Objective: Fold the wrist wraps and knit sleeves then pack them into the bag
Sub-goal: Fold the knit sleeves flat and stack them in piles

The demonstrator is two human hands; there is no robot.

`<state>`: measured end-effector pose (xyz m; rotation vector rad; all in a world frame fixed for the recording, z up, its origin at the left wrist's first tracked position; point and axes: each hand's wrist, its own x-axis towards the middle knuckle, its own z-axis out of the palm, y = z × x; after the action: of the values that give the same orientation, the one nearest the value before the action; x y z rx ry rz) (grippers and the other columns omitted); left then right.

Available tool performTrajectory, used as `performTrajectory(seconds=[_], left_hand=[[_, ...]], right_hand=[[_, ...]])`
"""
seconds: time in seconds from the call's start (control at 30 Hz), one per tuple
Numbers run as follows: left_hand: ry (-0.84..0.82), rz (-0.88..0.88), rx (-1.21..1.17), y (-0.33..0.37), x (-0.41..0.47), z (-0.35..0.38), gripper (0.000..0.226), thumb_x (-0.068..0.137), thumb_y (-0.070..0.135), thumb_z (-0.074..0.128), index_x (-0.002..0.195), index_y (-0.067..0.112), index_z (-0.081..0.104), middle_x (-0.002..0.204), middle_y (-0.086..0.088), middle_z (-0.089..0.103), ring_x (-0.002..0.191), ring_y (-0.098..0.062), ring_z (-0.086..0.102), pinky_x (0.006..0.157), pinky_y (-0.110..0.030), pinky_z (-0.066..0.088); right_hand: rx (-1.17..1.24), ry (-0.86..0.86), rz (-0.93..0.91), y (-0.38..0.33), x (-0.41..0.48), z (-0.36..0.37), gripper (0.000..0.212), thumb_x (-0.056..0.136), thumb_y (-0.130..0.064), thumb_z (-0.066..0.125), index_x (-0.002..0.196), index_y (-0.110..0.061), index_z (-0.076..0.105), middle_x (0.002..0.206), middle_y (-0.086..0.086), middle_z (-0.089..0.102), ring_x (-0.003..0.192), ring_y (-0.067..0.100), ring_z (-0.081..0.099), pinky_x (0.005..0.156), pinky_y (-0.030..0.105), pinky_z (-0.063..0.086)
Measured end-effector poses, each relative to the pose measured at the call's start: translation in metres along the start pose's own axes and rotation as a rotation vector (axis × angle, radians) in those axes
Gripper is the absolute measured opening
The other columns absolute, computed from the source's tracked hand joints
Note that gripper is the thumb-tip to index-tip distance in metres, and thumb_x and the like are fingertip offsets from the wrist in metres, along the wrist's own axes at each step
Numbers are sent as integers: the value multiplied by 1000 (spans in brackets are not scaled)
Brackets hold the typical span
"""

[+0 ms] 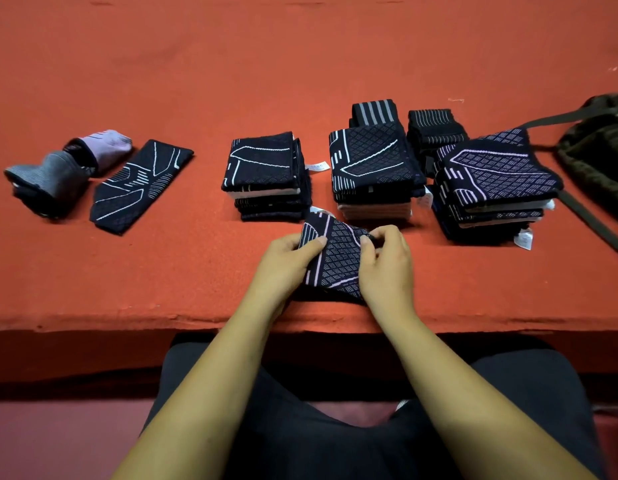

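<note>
The left hand (287, 261) grips the left edge of a dark knit sleeve (337, 263) patterned with pale lilac lines, close to the near edge of the red surface (300, 64). Its thumb lies flat across the top of the cloth, and the other fingers are tucked beneath it, out of sight. The right hand (387, 268) holds the opposite edge with its fingers (387, 233) bent tight, thumb and forefinger pinching the sleeve's upper right corner. The sleeve sits tilted between the hands. Its lower edge is lost in shadow behind both wrists, so I cannot tell whether it rests on the surface or is raised just off it.

Just beyond the hands stand three piles of folded sleeves: the left stack (266, 161), the middle stack (373, 157) and the right stack (494, 168), with small white labels poking out at their sides. Behind the middle and right stacks are two striped wrist wraps (375, 110), their lower parts hidden by the piles.

Well to the left an unfolded sleeve (141, 187) lies flat. Beside it are a grey bundle (48, 178) and a lilac bundle (108, 147), too blurred to make out further. The dark olive bag (598, 161) lies at the right edge, cut off by the frame, with one strap running toward the near side.
</note>
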<state>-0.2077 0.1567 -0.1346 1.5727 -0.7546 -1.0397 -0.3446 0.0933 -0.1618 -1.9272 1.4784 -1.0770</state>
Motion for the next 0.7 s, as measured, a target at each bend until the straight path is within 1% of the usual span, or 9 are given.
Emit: performTrajectory(seconds=[0.1, 0.13, 0.27, 0.33, 0.4, 0.47, 0.53, 0.63, 0.7], left_hand=[[-95, 58, -226, 3, -13, 3, 19, 98, 9, 54, 110, 14, 69, 106, -9, 74, 96, -21, 69, 93, -42, 54], [-106, 43, -312, 4, -16, 3, 22, 98, 8, 52, 112, 13, 67, 107, -10, 74, 96, -22, 69, 93, -43, 54], [-108, 47, -566, 12, -22, 5, 24, 98, 5, 48, 115, 10, 64, 107, -14, 72, 90, -23, 69, 84, -41, 57], [-72, 93, -494, 17, -19, 5, 19, 98, 3, 49, 113, 9, 59, 98, -12, 73, 83, -21, 69, 76, -37, 59], [-32, 152, -375, 25, -16, 5, 20, 98, 1, 53, 112, 14, 50, 85, -9, 73, 71, -18, 69, 65, -33, 60], [-45, 249, -280, 33, -12, 3, 33, 97, 1, 56, 120, 22, 44, 89, -14, 73, 72, -23, 69, 68, -39, 60], [-66, 374, -167, 42, -6, 2, 36, 96, 6, 59, 118, 31, 45, 95, -19, 70, 79, -29, 64, 75, -49, 57], [-8, 529, 50, 62, 10, 11, 18, 94, 12, 58, 102, 27, 55, 94, 1, 62, 84, -17, 55, 81, -48, 50], [37, 594, 145, 75, 23, 22, 8, 94, 11, 58, 97, 19, 59, 89, 13, 58, 82, -4, 51, 80, -32, 43]], right_hand=[[263, -36, 69, -10, 6, -14, 3, 98, -18, 54, 97, -16, 52, 90, -5, 58, 85, 5, 55, 74, 11, 39], [341, -48, 93, -14, 8, -18, 3, 99, -18, 53, 98, -16, 53, 87, -7, 57, 78, -2, 53, 69, 8, 37], [578, -36, 162, -31, 9, -21, 6, 102, -21, 50, 96, -20, 52, 66, -8, 45, 54, 1, 39, 55, 22, 34], [561, -9, 120, -40, 12, -26, 6, 102, -20, 49, 98, -16, 51, 63, -7, 42, 52, 1, 36, 54, 20, 33], [471, 35, 14, -49, 20, -34, 4, 102, -18, 49, 99, -14, 50, 70, -6, 47, 58, 1, 42, 59, 14, 35], [367, 72, -95, -56, 32, -41, 4, 100, -13, 51, 101, -15, 48, 79, -6, 53, 68, 1, 49, 64, 11, 36], [300, 78, -133, -59, 47, -46, 11, 97, -10, 53, 105, -13, 46, 76, -6, 53, 70, 12, 52, 67, 21, 37], [245, 93, -162, -60, 76, -57, 11, 95, -15, 57, 100, -12, 48, 74, -13, 48, 67, 15, 50, 69, 34, 41], [246, 70, -143, -60, 96, -71, 13, 94, -23, 62, 93, -14, 53, 78, -12, 53, 71, 13, 52, 70, 31, 42]])
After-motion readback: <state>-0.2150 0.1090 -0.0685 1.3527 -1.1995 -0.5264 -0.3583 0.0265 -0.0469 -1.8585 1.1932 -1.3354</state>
